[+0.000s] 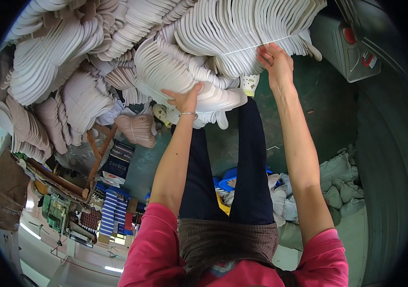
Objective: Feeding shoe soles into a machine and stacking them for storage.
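Note:
White shoe insoles, packed side by side in string-tied bundles, lie in front of me. My left hand (183, 100) grips the near edge of a middle bundle of insoles (161, 67), thumb and fingers spread wide across it. At the near right end of a larger bundle of insoles (242, 28), my right hand (274, 60) has its fingers curled at the white string (244, 49) that runs around it. The fingertips are partly hidden against the insoles. Another white stack (220, 98) lies just right of my left hand, above my legs.
More insole bundles (55, 52) are heaped at the left, with a pinkish bundle (137, 130) at the heap's near edge. A grey metal box with red parts (347, 48) stands at the far right. Pale sacks (342, 184) lie right of my right arm. Green machinery (55, 210) shows lower left.

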Tool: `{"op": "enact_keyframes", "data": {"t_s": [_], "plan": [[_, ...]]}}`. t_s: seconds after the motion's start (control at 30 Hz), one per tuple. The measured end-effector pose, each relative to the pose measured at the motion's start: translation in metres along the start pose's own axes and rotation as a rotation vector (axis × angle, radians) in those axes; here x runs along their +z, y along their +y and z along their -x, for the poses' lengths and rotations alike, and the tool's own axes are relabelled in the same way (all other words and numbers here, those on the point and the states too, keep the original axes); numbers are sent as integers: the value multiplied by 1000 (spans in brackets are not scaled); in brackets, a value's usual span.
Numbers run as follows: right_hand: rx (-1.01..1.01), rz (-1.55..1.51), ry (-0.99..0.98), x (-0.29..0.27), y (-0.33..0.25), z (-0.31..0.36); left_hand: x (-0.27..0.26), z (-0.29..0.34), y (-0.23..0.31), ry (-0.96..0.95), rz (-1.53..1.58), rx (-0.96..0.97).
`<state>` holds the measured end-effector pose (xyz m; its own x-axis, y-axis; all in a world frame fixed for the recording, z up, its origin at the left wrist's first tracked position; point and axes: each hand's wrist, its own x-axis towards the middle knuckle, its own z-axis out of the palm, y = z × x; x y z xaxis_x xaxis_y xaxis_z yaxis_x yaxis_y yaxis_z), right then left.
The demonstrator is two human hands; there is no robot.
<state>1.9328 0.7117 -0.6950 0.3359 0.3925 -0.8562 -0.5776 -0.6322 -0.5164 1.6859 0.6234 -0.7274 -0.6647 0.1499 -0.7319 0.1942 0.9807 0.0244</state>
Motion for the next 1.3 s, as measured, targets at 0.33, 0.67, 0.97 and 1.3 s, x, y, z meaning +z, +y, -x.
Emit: {"op": "enact_keyframes", "data": {"t_s": [0.33, 0.67, 0.97, 1.3], "plan": [[-413, 88, 236, -32, 44, 31, -32, -7, -17, -113, 41, 135], [318, 432, -47, -120, 202, 25, -40, -13, -30, -260, 102, 157], [502, -6, -214, -90, 215, 61, -47, -41, -55, -253, 165, 288], [496, 193, -311, -93, 223, 79, -84, -45, -78, -478, 327, 449]]}}
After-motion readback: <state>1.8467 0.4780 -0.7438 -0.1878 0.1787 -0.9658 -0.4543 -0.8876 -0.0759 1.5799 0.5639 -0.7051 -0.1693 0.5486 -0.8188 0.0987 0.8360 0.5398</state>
